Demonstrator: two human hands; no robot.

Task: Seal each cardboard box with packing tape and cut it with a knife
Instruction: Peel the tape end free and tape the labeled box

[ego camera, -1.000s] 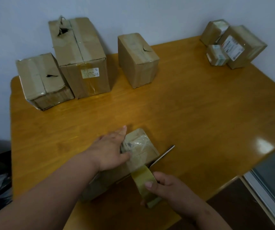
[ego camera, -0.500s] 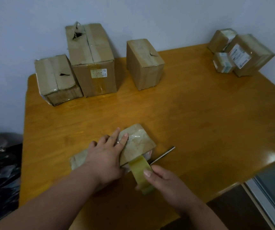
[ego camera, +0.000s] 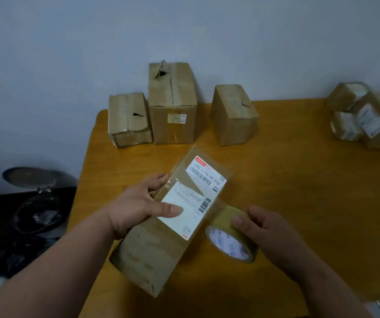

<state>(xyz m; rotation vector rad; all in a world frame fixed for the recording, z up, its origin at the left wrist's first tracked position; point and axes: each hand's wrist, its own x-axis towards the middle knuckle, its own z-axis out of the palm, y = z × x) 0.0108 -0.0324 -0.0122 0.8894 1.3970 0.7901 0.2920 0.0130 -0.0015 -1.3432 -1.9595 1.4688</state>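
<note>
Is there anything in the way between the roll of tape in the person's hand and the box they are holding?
Nothing visible stands between them. The right hand holds the packing tape roll right beside the labelled cardboard box, which the left hand grips. A clear strip seems to run from roll to box already.

My left hand (ego camera: 136, 210) covers the near-left edge of the long box (ego camera: 161, 244), so its fingers beyond the first knuckles are hidden under that side. My right hand (ego camera: 269, 235) hides the far rim of the tape roll (ego camera: 230, 243); the print on its core is too blurred to read. At two o'clock the cluster of small parcels (ego camera: 365, 115) is smeared and cut by the right edge. The counter (ego camera: 299, 180) runs off the right and bottom edges. The label's (ego camera: 184, 212) small print is unreadable.
</note>
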